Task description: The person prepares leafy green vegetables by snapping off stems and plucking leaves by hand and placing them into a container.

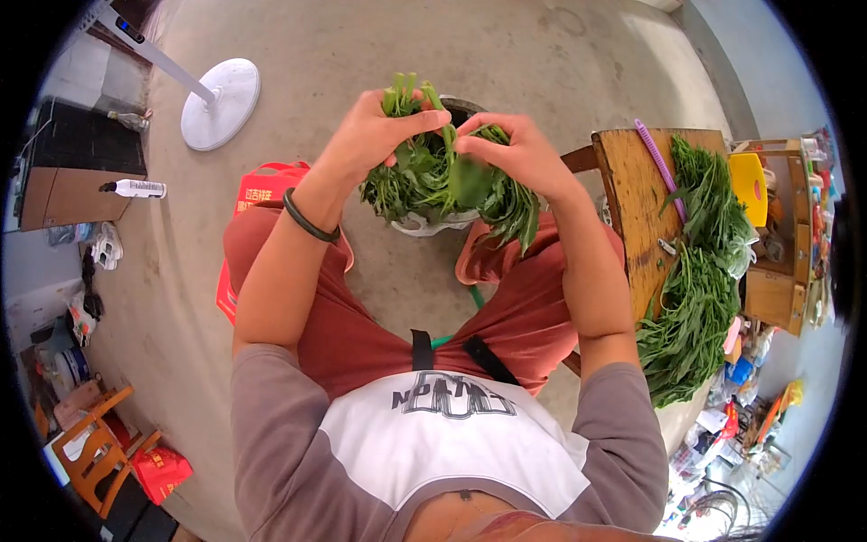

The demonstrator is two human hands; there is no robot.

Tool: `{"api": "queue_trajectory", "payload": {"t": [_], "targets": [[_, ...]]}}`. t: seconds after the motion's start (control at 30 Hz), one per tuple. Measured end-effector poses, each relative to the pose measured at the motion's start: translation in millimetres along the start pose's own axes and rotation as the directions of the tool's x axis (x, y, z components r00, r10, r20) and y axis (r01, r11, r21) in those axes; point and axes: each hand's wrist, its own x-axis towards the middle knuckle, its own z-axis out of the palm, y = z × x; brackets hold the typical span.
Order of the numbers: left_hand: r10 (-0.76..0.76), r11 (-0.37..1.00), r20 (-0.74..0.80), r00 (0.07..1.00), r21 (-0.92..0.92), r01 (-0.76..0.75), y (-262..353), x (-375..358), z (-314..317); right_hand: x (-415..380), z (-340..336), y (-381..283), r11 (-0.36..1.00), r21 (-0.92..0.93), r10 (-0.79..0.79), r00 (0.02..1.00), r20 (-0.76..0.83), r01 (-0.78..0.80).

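My left hand [393,126], with a dark bracelet on its wrist, is closed around a bunch of long-stemmed leafy greens [420,176]. The cut stem ends stick up above the fingers, and the leaves hang down. Close beside it, my right hand [510,154] pinches part of the same greens between thumb and fingers, and leaves hang below this hand too. A small patch of leaf between the hands is blurred. Beneath the greens is a dark-rimmed container [465,106], mostly hidden, with white plastic [424,226] showing at its near side.
To the right, a wooden table [623,181] bears more leafy greens [691,325] and a purple rod [659,167]. A yellow object [748,188] stands beyond. Red bags [257,185] lie by my left leg. A white round stand base [221,104] is on the floor, far left.
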Motion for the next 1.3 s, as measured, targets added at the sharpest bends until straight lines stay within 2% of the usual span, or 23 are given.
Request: {"api": "queue_trajectory", "payload": {"t": [0.1, 0.2, 0.3, 0.4, 0.5, 0.7, 0.8, 1.0, 1.1, 1.3], "targets": [[0.031, 0.999, -0.022, 0.999, 0.034, -0.03, -3.4, 1.8, 2.5, 1.7, -1.2, 6.2, 0.981, -0.194, 0.02, 0.999, 0.032, -0.013], [0.092, 0.993, -0.047, 0.995, 0.071, -0.089, -3.3, 2.4, 4.0, 2.8, 0.1, 10.9, 0.992, 0.097, 0.085, 0.996, 0.01, -0.086], [0.157, 0.982, -0.071, 0.985, 0.115, -0.149, -4.6, 2.7, 6.7, -0.2, -4.5, 6.2, 0.909, 0.343, 0.212, 0.972, 0.106, -0.236], [0.202, 0.972, -0.077, 0.976, 0.135, -0.191, -11.2, 6.5, 6.3, -5.7, -5.2, -3.9, 0.893, 0.362, 0.228, 0.962, 0.147, -0.267], [0.187, 0.978, -0.087, 0.978, 0.107, -0.177, -10.4, 6.3, 3.3, -4.4, -16.9, 2.0, 0.843, 0.446, 0.282, 0.953, 0.108, -0.3], [0.111, 0.993, -0.075, 0.991, 0.056, -0.107, -7.4, 4.8, -0.9, -2.7, -11.4, 2.3, 0.904, 0.352, 0.216, 0.97, 0.114, -0.243], [0.075, 0.997, -0.05, 0.996, 0.032, -0.073, -3.0, 2.5, -2.6, -1.5, -14.3, 5.5, 0.879, 0.389, 0.221, 0.958, 0.181, -0.277], [0.07, 0.997, -0.011, 0.997, 0.035, -0.07, -5.5, 3.0, -3.1, -2.8, -16.1, 6.9, 0.9, 0.388, 0.188, 0.98, 0.065, -0.198], [0.052, 0.997, -0.014, 0.999, 0.054, -0.051, -5.5, 2.3, -0.7, -5.6, -21.4, 1.4, 0.941, 0.281, 0.168, 0.981, 0.101, -0.19], [0.048, 0.998, -0.013, 0.999, 0.039, -0.047, -4.8, 1.2, 1.4, -7.6, -17.7, -1.8, 0.956, 0.251, 0.097, 0.973, 0.21, -0.149]]}}
